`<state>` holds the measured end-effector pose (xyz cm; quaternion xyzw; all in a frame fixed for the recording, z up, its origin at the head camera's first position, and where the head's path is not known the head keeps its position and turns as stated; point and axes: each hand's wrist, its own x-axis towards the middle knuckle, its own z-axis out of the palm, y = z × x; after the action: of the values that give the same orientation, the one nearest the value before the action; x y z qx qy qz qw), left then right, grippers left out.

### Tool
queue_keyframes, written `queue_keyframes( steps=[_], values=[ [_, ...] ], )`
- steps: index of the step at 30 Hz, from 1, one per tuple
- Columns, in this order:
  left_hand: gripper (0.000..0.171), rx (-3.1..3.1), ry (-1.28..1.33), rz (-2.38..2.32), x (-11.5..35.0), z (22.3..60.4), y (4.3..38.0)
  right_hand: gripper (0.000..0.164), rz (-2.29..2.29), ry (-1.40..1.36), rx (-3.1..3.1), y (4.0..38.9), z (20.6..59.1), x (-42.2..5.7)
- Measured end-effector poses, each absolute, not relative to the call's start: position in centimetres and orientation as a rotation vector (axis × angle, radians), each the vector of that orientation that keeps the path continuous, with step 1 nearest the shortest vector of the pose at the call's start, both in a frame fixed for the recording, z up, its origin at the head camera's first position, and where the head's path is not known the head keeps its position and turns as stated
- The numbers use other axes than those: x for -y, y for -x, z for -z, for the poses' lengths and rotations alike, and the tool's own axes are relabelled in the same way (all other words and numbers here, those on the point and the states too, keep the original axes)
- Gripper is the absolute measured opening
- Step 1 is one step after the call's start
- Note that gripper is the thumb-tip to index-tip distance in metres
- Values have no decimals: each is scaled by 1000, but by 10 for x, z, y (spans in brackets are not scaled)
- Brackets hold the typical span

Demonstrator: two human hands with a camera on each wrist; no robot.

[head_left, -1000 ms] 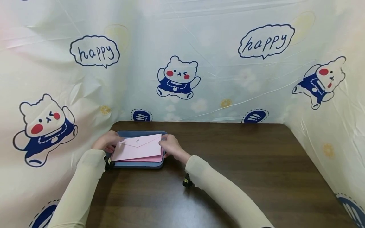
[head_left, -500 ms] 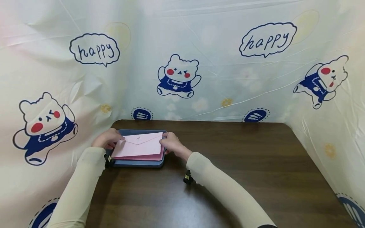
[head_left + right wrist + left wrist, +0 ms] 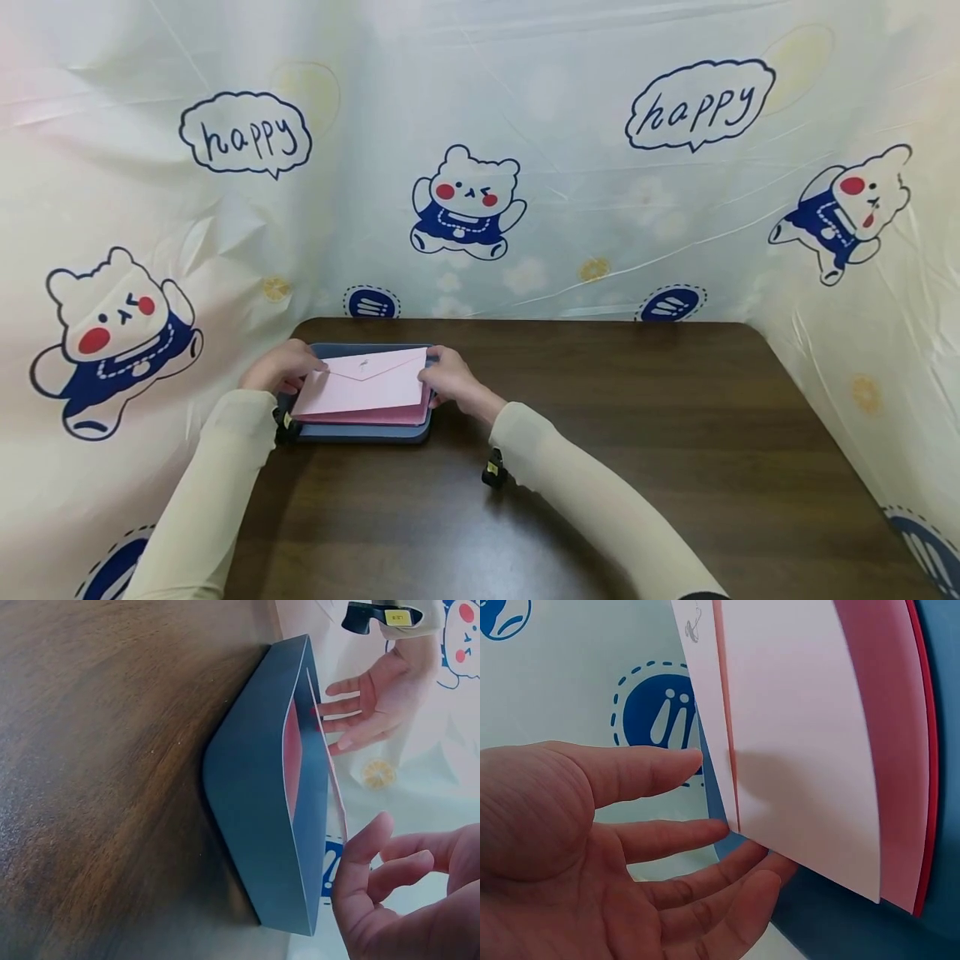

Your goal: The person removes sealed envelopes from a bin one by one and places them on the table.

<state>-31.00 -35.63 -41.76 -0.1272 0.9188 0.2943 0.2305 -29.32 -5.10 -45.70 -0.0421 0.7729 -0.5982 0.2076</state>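
A pale pink envelope (image 3: 364,387) with a pointed flap lies tilted over a blue tray (image 3: 360,432) at the table's back left. Under it shows a deeper pink, flat paper piece (image 3: 900,750) inside the tray. At the envelope's left end is my left hand (image 3: 283,367); its fingers are fairly straight, with fingertips (image 3: 718,827) touching the edge and corner. My right hand (image 3: 453,377) holds the opposite end, fingers curled, the envelope's edge meeting a fingertip (image 3: 367,834). In the right wrist view, the envelope (image 3: 335,780) is above the tray's wall.
The brown wooden table (image 3: 570,450) runs to the right and front of the tray. A patterned curtain (image 3: 570,200) with cartoon bears hangs behind and along both sides. Black wrist devices (image 3: 493,468) sit at the sleeve cuffs.
The envelope's front edge has risen slightly since one second ago, so more of the deeper pink shows beneath. Both hands stay at its ends, with little change over the last half second.
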Motion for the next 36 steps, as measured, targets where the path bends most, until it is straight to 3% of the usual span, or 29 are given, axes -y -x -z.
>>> queue_keyframes(
  steps=[10, 36],
  values=[
    [57, -2550, 346, -831, 357, 422, 307, 51, 1628, 120, -2231, 287, 452, 52],
    [59, -2607, 287, -846, 353, 411, 303, 58, 1633, 128, -2245, 289, 460, 48]
  ],
)
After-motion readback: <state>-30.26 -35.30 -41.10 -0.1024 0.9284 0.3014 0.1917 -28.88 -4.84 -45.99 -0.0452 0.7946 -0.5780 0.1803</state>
